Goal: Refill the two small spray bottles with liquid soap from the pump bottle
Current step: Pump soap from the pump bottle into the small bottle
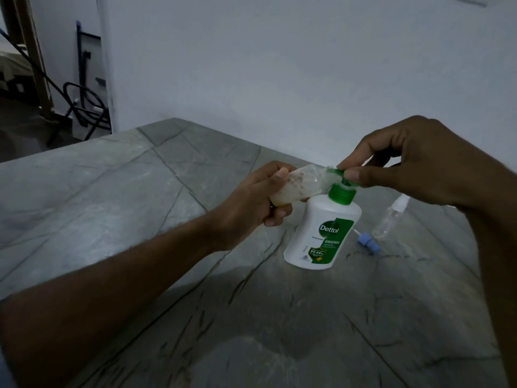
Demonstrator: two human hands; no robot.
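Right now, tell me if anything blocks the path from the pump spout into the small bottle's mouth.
Nothing visible does. The left hand holds the small spray bottle tilted, its open mouth right at the green pump head, which the right hand presses. The exact mouth-to-spout contact is hidden by fingers.

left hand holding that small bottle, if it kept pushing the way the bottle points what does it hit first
The left hand aims the small spray bottle rightward at the pump bottle. Its open neck would first meet the green pump nozzle, pinched by the right hand. They look nearly touching; depth is unclear.
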